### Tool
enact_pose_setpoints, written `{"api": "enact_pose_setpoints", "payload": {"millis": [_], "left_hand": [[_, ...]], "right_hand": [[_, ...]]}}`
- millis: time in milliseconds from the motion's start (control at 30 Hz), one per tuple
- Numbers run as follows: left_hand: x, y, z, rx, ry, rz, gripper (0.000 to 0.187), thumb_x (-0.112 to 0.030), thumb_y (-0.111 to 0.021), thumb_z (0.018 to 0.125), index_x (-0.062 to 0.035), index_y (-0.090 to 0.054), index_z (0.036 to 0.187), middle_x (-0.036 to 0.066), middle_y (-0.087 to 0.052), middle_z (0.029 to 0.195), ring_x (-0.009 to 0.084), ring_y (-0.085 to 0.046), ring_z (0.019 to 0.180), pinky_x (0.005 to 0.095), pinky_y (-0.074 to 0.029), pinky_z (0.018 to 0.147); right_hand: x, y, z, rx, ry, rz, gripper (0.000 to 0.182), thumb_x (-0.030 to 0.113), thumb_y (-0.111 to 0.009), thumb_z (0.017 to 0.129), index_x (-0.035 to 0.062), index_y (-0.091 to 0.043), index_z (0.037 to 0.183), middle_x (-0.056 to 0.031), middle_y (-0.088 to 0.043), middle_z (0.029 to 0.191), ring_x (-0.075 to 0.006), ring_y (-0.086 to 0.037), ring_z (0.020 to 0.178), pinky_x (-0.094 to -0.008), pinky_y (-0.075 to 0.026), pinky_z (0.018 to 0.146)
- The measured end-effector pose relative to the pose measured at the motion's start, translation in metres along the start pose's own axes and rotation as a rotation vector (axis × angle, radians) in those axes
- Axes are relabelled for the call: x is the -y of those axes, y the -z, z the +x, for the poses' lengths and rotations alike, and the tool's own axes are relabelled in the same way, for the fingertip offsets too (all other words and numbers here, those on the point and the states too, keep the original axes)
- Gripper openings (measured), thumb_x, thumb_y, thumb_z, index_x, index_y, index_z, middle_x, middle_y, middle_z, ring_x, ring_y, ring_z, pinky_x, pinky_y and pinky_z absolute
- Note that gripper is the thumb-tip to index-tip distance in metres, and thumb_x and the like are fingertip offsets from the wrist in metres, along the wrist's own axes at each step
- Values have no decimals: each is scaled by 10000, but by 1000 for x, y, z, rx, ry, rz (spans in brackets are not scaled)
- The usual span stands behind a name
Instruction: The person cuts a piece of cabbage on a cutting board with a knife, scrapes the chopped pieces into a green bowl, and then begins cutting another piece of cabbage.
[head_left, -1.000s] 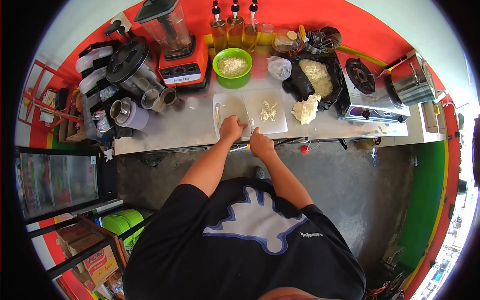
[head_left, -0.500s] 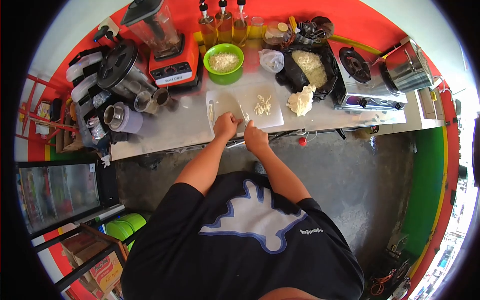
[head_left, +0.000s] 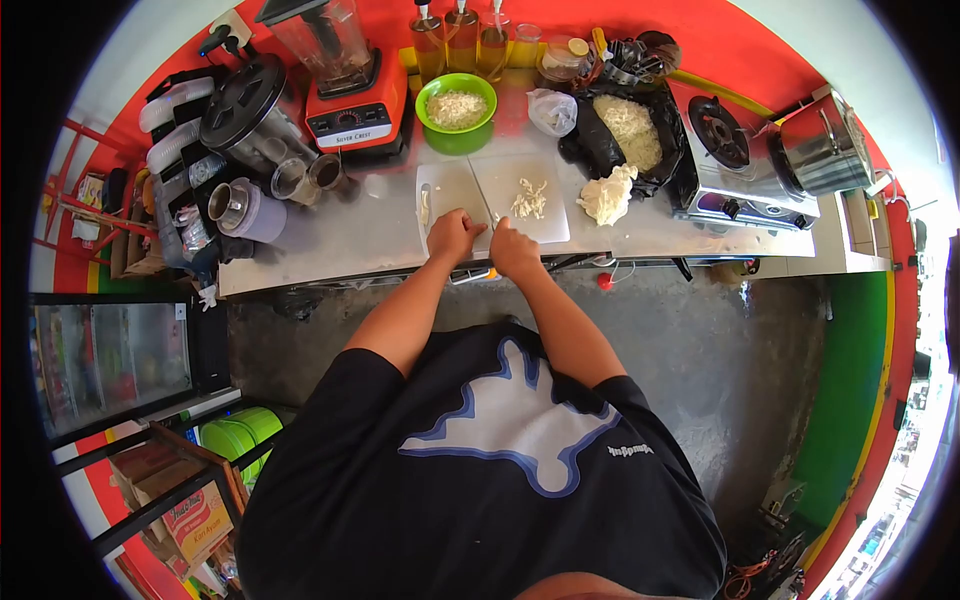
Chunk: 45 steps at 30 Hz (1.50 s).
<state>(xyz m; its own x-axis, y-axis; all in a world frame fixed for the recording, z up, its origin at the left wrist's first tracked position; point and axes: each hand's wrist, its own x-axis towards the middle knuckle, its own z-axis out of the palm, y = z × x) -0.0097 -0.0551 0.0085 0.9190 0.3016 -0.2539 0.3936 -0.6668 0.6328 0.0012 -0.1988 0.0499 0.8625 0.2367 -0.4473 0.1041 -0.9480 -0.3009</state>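
Note:
My right hand is wrapped round the handle of a knife, its thin blade pointing away from me across a white cutting board. To its left, my left hand is closed at the board's near edge, thumb towards the knife. Whatever its fingers hold is hidden. Right of the blade lies a small pile of pale shredded strips. A narrow pale piece rests at the board's left side. Just off the right edge sits a ragged cream-coloured lump.
Behind the board stand a green bowl of pale shreds and a red blender. A black bag with whitish shreds is beside a gas stove. Cups and a steel-topped jug crowd the left of the steel counter.
The whole view has shifted slightly, with the counter higher in the picture. Both hands stay close together at the board, the right still on the knife.

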Motion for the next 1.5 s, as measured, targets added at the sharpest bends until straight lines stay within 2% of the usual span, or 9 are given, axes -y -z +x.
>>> {"api": "enact_pose_setpoints", "payload": {"millis": [67, 300, 467, 700, 800, 1000, 1067, 1400, 1500], "left_hand": [[3, -1, 2, -42, -83, -15, 335, -370, -824, 806, -82, -656, 778, 99, -708, 750, 281, -691, 736, 412, -522, 664], [-2, 0, 1, -30, 25, -29, 345, -382, -829, 797, -95, -639, 770, 82, -711, 780, 293, -691, 781, 427, -522, 682], [6, -4, 3, -48, -85, -37, 356, -391, -834, 792, -99, -631, 779, 82, -699, 764, 295, -678, 762, 427, -512, 673], [2, -2, 2, -60, -40, -37, 352, -368, -824, 806, -77, -631, 763, 107, -685, 726, 286, -668, 709, 409, -499, 640], [2, 0, -1, 13, 7, -73, 369, -400, -822, 801, -93, -617, 784, 82, -693, 766, 302, -672, 764, 421, -507, 672], [4, -2, 0, -41, -39, -26, 373, -416, -819, 803, -98, -623, 791, 77, -692, 767, 304, -673, 772, 427, -509, 678], [4, -4, 1, -82, -71, -23, 355, -392, -818, 808, -87, -638, 773, 93, -687, 736, 275, -666, 711, 410, -498, 641], [4, -2, 0, -86, -86, -15, 364, -396, -821, 801, -85, -636, 773, 90, -681, 716, 277, -663, 693, 405, -495, 631], [2, -1, 2, -22, -36, -33, 373, -407, -820, 805, -95, -617, 782, 84, -693, 772, 300, -672, 773, 427, -503, 672]], "right_hand": [[0, 11, 3, 29, 68, -44, 289, 141, -551, 942, -7, -461, 1173, -278, -694, 1127, -416, -691, 1073, -495, -550, 917], [2, -1, -7, 63, 14, -25, 318, 139, -553, 940, -15, -449, 1197, -279, -690, 1141, -423, -688, 1075, -491, -551, 918], [2, 6, -3, 33, 76, -71, 312, 119, -542, 944, -26, -437, 1200, -281, -691, 1137, -424, -686, 1082, -500, -552, 917], [6, 1, -16, 75, 1, -21, 285, 122, -533, 952, -21, -444, 1182, -274, -695, 1127, -416, -687, 1081, -498, -548, 926], [6, 0, -10, 46, 15, -31, 274, 106, -539, 949, -13, -444, 1176, -278, -694, 1128, -416, -686, 1083, -494, -548, 929], [5, -1, -12, 40, 17, -19, 255, 139, -502, 973, -1, -433, 1175, -280, -694, 1122, -423, -687, 1076, -490, -554, 916], [4, -7, -15, 47, 29, -29, 243, 157, -459, 989, -1, -438, 1172, -281, -694, 1123, -428, -685, 1075, -501, -548, 919], [3, -1, -9, 33, 35, -24, 240, 156, -467, 988, 5, -434, 1171, -288, -691, 1124, -435, -684, 1077, -502, -545, 929], [3, -4, -13, 52, 25, -33, 243, 147, -487, 979, 5, -435, 1169, -295, -686, 1130, -434, -683, 1077, -503, -545, 929]]}}
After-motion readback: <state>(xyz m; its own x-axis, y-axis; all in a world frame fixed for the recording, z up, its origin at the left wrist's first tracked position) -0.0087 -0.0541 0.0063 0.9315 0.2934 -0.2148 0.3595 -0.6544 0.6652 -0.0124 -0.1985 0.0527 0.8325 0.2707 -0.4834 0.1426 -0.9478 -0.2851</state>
